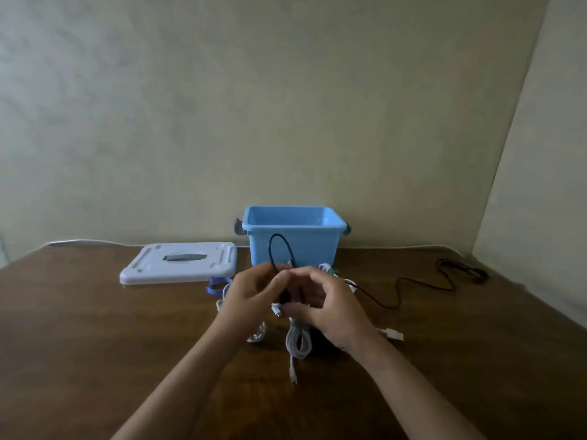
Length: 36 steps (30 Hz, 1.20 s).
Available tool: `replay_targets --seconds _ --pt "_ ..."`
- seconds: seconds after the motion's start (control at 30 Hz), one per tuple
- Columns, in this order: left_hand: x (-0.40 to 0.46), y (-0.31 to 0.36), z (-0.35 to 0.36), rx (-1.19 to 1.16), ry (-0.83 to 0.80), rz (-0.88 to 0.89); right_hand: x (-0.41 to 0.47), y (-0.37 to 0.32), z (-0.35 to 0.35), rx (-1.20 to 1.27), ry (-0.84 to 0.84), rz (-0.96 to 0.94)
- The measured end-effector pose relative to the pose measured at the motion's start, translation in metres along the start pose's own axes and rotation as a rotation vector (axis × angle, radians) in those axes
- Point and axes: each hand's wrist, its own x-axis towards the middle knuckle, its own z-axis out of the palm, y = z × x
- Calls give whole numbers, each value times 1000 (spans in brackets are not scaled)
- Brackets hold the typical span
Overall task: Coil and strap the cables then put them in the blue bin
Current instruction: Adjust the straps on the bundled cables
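**Black cable held in a loop before the blue bin**

Plain beige walls meet in a corner behind a dark brown wooden worktop [95, 344]. At its far edge, against the wall, stands an open light-blue plastic bin [295, 239] with grey side latches; nothing shows inside it from this angle. Just to its left lies a flat pale-grey plastic lid [179, 263] with a dark handle recess.

Both hands meet in front of the bin. The left hand [251, 298] has its fingers curled round a thin black cable [397, 296], pinching it where a loop rises up in front of the bin's front wall. The right hand [320, 304] is also curled, its fingertips closed on the same cable close to the left hand. From the hands, the black cable trails right across the worktop to a loose heap near the far right edge.

Under and around the hands lie white cables [297, 342], partly bundled, one plug pointing toward the viewer. A blue-purple strap [216, 285] sits just left of the left hand, and a green strap [333, 270] lies beside the bin's base.
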Motion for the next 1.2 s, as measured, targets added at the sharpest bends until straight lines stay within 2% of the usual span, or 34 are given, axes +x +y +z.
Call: replay_targets --seconds 0.1,0.23,0.33,0.47,0.7,0.9,1.0,1.1,1.2 --pt "2 0 -4 -96 78 -19 -1 0 8 -41 -19 -31" --pt "4 2 -11 -170 179 -47 -1 0 3 -25 180 -72" --pt "1 1 -8 -170 127 -87 -2 -4 1 39 288 -30" --pt "-2 5 4 -160 47 -128 -1 0 8 -17 186 -6" --pt "-5 0 16 -97 -19 -123 -9 0 28 -254 61 -136" --pt "-2 -1 13 -100 103 -92 -4 -1 24 -265 48 -86" --pt "0 -1 9 -68 150 -67 -4 -1 18 -348 22 -67" --pt "0 2 7 -148 173 -78 -2 5 10 -512 -37 -53" --pt "-2 11 4 -288 110 -66 2 15 3 -576 -111 -40"
